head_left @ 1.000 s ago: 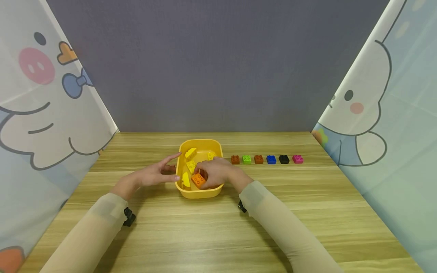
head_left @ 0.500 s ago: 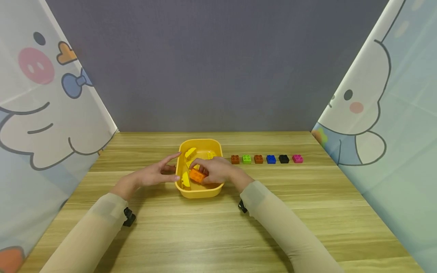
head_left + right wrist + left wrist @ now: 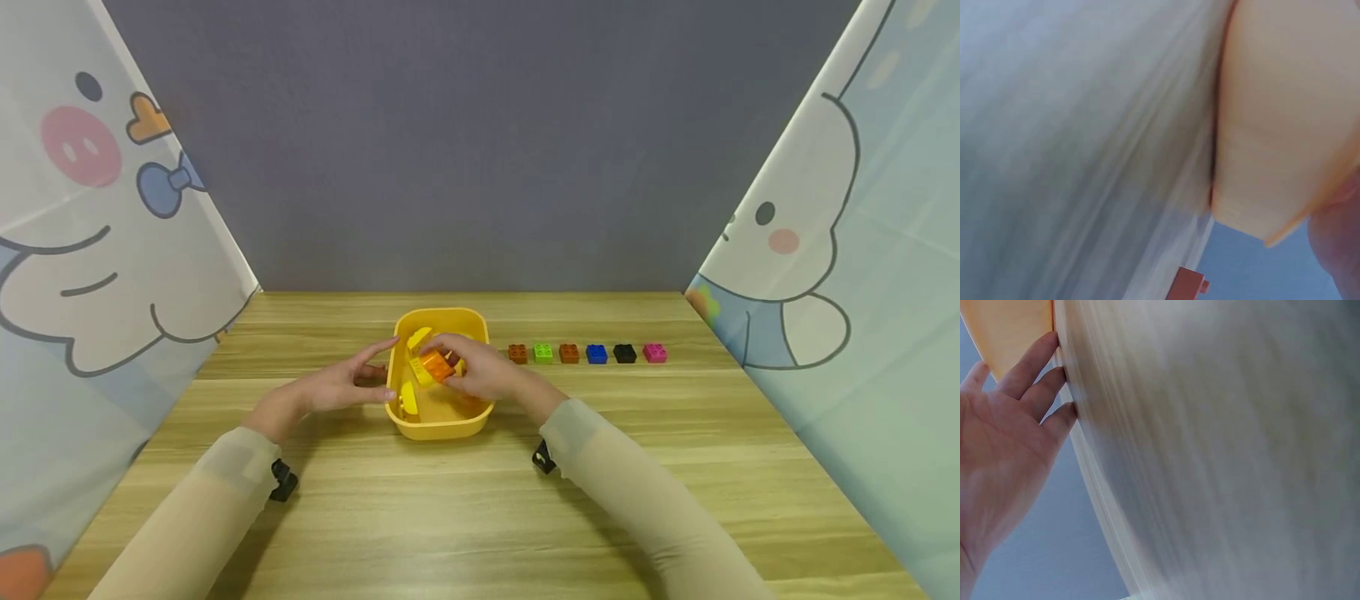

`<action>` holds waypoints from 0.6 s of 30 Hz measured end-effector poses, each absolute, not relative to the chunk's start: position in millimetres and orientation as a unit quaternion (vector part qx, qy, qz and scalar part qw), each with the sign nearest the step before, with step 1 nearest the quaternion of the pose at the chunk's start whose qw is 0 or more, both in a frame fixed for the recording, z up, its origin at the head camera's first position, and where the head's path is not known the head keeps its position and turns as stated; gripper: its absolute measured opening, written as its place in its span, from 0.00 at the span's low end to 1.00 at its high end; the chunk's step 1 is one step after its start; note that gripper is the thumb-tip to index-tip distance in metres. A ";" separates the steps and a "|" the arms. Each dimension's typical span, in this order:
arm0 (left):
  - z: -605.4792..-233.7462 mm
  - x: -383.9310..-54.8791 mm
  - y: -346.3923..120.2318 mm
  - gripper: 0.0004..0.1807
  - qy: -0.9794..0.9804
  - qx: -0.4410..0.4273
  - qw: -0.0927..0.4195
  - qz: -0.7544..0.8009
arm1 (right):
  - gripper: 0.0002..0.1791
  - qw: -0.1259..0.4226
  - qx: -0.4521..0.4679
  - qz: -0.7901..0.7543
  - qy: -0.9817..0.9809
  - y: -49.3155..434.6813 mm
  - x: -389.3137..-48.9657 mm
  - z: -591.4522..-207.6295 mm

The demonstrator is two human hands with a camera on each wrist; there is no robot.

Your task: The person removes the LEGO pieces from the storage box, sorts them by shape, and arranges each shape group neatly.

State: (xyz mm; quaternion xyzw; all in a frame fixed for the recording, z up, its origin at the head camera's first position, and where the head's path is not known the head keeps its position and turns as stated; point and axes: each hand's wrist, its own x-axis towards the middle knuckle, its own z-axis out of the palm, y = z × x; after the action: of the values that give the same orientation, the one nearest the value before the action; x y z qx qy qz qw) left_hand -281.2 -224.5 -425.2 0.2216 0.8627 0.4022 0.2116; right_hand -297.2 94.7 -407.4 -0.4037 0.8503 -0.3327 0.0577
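i have the orange block (image 3: 437,366) near the middle of the head view, pinched between the thumb and fingers of the right hand (image 3: 483,371) and tilted, within the outline of the tray (image 3: 441,431). i cannot tell whether its underside touches anything. just beside it, to the left, lies a studded yellow brick (image 3: 417,371); a curved yellow piece (image 3: 419,339) sits in the tray's upper left, and a half-round yellow piece (image 3: 408,398) in its lower left. a bit more yellow shows by the right fingertips, too covered for me to make out.

at the tray's left side i see the left hand (image 3: 333,386) with its fingers spread, thumb and forefinger at the rim. my left wrist feed shows that palm with the tray in the upper left corner. my right wrist feed is mostly tray wall at upper right, with a reddish block (image 3: 1185,285) at the bottom edge.

right of centre, 6 blocks stand in a row on the bench (image 3: 420,517): brown (image 3: 517,354), lime green (image 3: 543,354), brown again (image 3: 569,354), blue (image 3: 597,354), black (image 3: 625,354) and pink (image 3: 655,353). a grey panel (image 3: 480,150) fills the upper middle, with cartoon-printed cloth down both sides.
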 end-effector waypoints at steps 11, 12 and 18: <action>-426.9 -280.1 -225.0 0.57 0.862 0.223 0.210 0.405 | 0.33 0.034 -0.347 -0.475 0.808 154.5 -281.2 -388.3; -426.9 -280.3 -225.3 0.57 0.861 0.224 0.211 0.406 | 0.33 0.032 -0.342 -0.483 0.805 162.0 -280.0 -388.4; -425.9 -282.1 -226.0 0.57 0.863 0.225 0.211 0.401 | 0.35 0.043 -0.294 -0.511 0.807 200.1 -276.6 -396.3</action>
State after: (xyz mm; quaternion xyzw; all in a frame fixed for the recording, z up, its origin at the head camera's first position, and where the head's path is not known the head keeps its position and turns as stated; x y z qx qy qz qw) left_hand -282.1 -226.0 -425.9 0.2246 0.8629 0.4009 0.2105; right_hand -276.6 200.1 -396.3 -0.2943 0.8066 -0.5108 0.0435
